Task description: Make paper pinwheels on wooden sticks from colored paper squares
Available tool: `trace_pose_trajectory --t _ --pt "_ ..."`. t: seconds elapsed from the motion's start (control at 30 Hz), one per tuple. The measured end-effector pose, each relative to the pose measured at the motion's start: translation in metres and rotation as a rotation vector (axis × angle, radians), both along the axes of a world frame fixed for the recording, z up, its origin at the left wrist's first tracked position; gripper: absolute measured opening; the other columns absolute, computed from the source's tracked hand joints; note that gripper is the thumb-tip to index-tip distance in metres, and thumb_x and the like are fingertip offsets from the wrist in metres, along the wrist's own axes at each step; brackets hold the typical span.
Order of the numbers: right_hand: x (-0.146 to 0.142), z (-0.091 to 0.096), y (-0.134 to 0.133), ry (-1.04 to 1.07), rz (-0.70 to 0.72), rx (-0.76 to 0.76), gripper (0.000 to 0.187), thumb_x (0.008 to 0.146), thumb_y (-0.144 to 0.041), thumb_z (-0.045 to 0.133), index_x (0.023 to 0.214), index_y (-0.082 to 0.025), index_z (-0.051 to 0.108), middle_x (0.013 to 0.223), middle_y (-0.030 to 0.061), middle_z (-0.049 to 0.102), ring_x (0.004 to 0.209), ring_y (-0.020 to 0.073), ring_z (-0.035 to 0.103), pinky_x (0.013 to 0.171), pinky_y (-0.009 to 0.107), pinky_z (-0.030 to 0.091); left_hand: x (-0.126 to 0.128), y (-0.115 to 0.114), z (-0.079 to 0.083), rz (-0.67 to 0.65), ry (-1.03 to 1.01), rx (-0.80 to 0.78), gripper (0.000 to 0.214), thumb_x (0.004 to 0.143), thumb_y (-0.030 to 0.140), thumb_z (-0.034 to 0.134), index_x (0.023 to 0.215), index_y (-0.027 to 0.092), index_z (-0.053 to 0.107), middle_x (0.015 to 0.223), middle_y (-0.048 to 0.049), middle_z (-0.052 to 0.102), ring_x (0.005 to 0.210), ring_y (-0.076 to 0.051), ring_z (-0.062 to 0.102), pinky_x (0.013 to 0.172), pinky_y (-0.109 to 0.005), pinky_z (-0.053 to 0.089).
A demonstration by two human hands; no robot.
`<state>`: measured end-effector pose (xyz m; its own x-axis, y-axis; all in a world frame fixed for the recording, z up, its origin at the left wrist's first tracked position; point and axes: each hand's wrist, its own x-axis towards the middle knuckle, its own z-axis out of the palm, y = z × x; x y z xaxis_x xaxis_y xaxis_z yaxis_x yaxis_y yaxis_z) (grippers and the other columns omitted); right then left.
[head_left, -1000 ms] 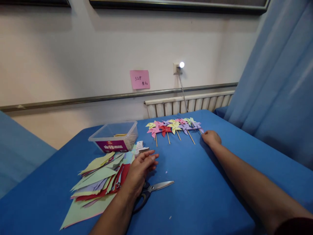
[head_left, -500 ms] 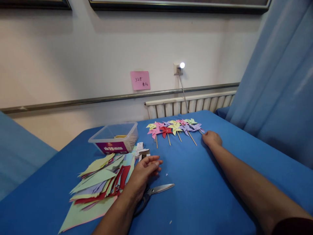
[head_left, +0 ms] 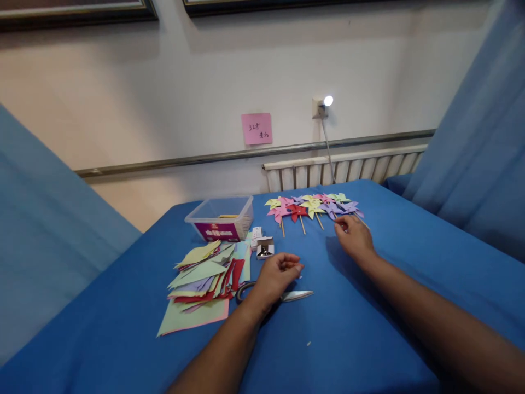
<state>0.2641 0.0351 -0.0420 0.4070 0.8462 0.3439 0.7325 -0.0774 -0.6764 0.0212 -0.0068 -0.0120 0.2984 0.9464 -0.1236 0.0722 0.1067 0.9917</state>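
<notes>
My left hand (head_left: 280,279) hovers above the scissors (head_left: 297,296), fingers loosely curved and nothing visible in them; it hides part of the scissors. Farther back, my right hand (head_left: 355,236) has its thumb and fingertips closed at the stick of a purple paper pinwheel (head_left: 330,209). The rest of that stick is behind the hand. Other pinwheels lie around it in two rows, among them a red pinwheel (head_left: 297,212), a yellow pinwheel (head_left: 312,208) and a pink pinwheel (head_left: 279,214), most with their sticks toward me.
A pile of coloured paper (head_left: 205,273) lies at left. Behind it stands a clear plastic box (head_left: 219,225) with thin sticks inside. A small open box (head_left: 265,249) holds tiny metal pieces. Blue cloth (head_left: 353,339) covers the table; a radiator (head_left: 344,167) is behind.
My right hand has moved left from the rightmost pinwheel's stick to the neighbouring purple one. My left hand stays over the scissors. The view has shifted left.
</notes>
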Motion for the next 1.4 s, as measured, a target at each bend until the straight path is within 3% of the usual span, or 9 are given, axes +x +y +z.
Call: trace_pose_trajectory --t 0.17,0.3,0.5,0.63,0.73,0.87,1.1,1.3,1.4 --pt "-0.111 0.014 -0.037 0.604 0.392 0.073 0.020 0.079 -0.035 0.057 0.090 -0.020 0.064 0.083 0.0054 0.067 0.074 0.0195 0.062 0.070 0.031 0.049 -0.003 -0.002 -0.005 -0.014 0.127 0.254 0.008 0.068 0.022 0.068 0.074 0.017 0.068 0.067 -0.0043 0.065 0.063 -0.016 0.057 0.061 -0.027 0.043" --pt "-0.149 0.012 -0.043 0.803 0.386 0.106 0.026 0.079 -0.040 0.057 0.093 -0.019 0.063 0.079 0.0046 0.066 0.067 0.0173 0.059 0.064 0.030 0.048 -0.008 0.000 -0.003 0.085 0.337 0.404 0.007 0.070 0.017 0.060 0.064 0.017 0.063 0.062 -0.0017 0.061 0.059 -0.015 0.052 0.056 -0.025 0.037" --pt "-0.119 -0.014 -0.025 0.647 0.383 0.098 0.033 0.078 -0.048 0.059 0.088 -0.017 0.067 0.062 -0.0006 0.059 0.051 0.0133 0.046 0.050 0.026 0.037 -0.024 0.000 0.014 0.165 0.382 0.466 0.012 0.077 0.026 0.059 0.079 0.018 0.067 0.072 -0.0010 0.068 0.064 -0.014 0.060 0.061 -0.024 0.043" --pt "-0.108 -0.019 -0.017 0.676 0.367 0.113 0.032 0.075 -0.047 0.061 0.084 -0.017 0.068 0.063 0.0000 0.060 0.054 0.0138 0.049 0.053 0.027 0.039 -0.077 0.018 0.043 0.411 0.641 0.581 0.020 0.080 0.029 0.057 0.092 0.020 0.070 0.091 -0.0059 0.073 0.079 -0.018 0.065 0.073 -0.028 0.046" --pt "-0.114 -0.020 -0.015 0.699 0.415 0.089 0.030 0.074 -0.045 0.062 0.083 -0.017 0.068 0.067 0.0010 0.063 0.055 0.0139 0.051 0.054 0.027 0.041 -0.128 0.042 0.061 0.520 1.004 0.514 0.033 0.083 0.040 0.055 0.102 0.018 0.070 0.105 -0.0133 0.072 0.091 -0.026 0.065 0.077 -0.034 0.045" --pt "-0.123 -0.024 -0.017 0.671 0.496 0.032 0.028 0.074 -0.044 0.061 0.081 -0.018 0.068 0.066 0.0004 0.064 0.053 0.0136 0.051 0.051 0.026 0.039 -0.173 0.065 0.063 0.330 1.267 0.222 0.045 0.077 0.057 0.056 0.087 0.016 0.073 0.092 -0.0179 0.073 0.080 -0.031 0.066 0.067 -0.035 0.043" --pt "-0.124 -0.026 -0.017 0.625 0.563 0.027 0.024 0.074 -0.041 0.059 0.078 -0.019 0.068 0.063 -0.0004 0.063 0.055 0.0135 0.052 0.052 0.025 0.038 -0.181 0.063 0.050 0.276 1.441 0.227 0.021 0.075 0.032 0.060 0.063 0.018 0.069 0.073 -0.0171 0.070 0.073 -0.030 0.065 0.065 -0.035 0.040" --pt "-0.125 -0.026 -0.016 0.604 0.594 0.005 0.024 0.074 -0.040 0.057 0.078 -0.019 0.069 0.066 0.0007 0.064 0.057 0.0141 0.052 0.054 0.025 0.039 -0.184 0.052 0.061 0.453 1.454 0.358 0.023 0.080 0.031 0.053 0.079 0.019 0.072 0.083 -0.0162 0.071 0.078 -0.030 0.064 0.065 -0.034 0.039" --pt "-0.126 -0.029 -0.015 0.621 0.605 -0.004 0.024 0.074 -0.039 0.058 0.079 -0.019 0.069 0.068 0.0013 0.065 0.059 0.0148 0.054 0.055 0.026 0.040 -0.186 0.048 0.067 0.643 1.253 0.435 0.023 0.079 0.037 0.055 0.074 0.019 0.068 0.073 -0.0120 0.070 0.072 -0.027 0.063 0.061 -0.032 0.038"
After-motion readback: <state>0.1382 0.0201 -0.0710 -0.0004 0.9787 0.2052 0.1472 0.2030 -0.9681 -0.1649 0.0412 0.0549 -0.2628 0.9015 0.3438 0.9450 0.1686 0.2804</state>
